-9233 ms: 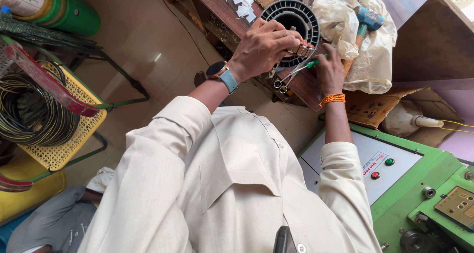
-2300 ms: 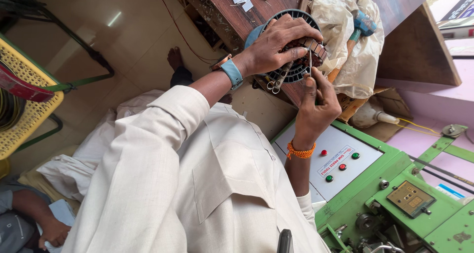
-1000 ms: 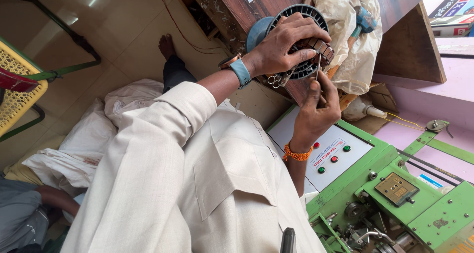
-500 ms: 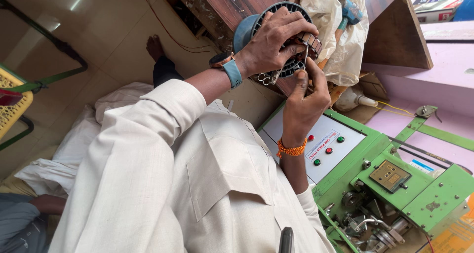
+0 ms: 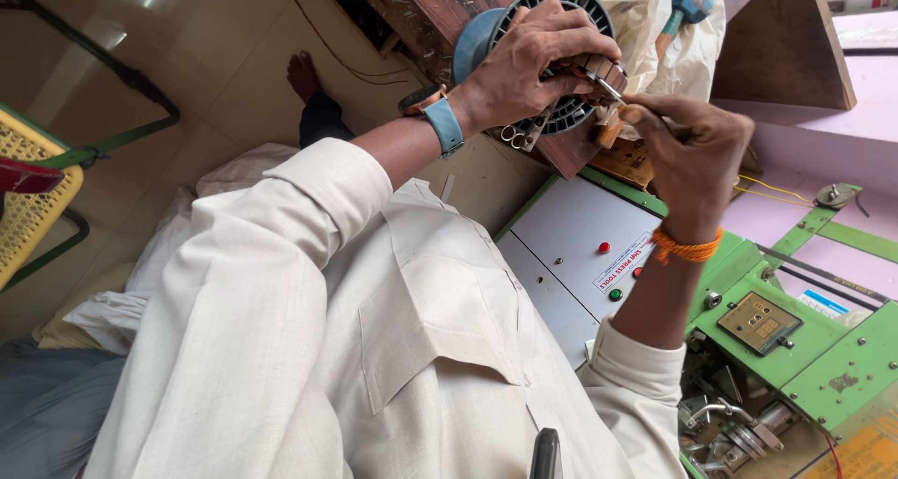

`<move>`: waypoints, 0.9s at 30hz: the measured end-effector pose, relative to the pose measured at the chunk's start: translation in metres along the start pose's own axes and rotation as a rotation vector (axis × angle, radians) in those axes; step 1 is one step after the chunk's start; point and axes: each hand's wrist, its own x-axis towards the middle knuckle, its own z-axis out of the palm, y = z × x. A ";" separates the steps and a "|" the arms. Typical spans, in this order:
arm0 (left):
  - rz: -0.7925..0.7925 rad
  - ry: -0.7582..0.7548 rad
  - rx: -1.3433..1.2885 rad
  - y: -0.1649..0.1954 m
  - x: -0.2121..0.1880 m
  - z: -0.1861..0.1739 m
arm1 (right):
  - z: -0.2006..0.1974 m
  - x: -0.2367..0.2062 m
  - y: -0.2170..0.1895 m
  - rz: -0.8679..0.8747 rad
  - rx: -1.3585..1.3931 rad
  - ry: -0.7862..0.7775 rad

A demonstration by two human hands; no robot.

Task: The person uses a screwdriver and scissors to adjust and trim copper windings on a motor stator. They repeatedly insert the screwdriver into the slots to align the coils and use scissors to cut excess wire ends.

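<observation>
Both hands meet — left hand [image 5: 533, 72] clasps the stator [image 5: 561, 58], right hand [image 5: 697, 147] pinching.

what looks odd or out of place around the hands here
The scissors hang from the left hand while it grips the slotted motor ring. The right hand pinches a thin tool at its rim. No spill or damage shows.

Up top runs the dark reddish-brown wooden desk [image 5: 440, 2], its surface scuffed and paint-flecked. Resting on its edge is the round black ribbed stator core with a blue end cover [image 5: 486, 35], and just beside that sits a crumpled cream plastic bag [image 5: 655, 21]. Below lies the glossy beige tiled floor [image 5: 215, 58], carrying a green metal frame [image 5: 122, 77] and a yellow plastic mesh basket [image 5: 33, 184] at the left edge.
</observation>
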 end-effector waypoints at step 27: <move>0.082 -0.076 0.133 -0.005 -0.004 -0.001 | 0.088 -0.043 0.073 -0.009 0.922 0.448</move>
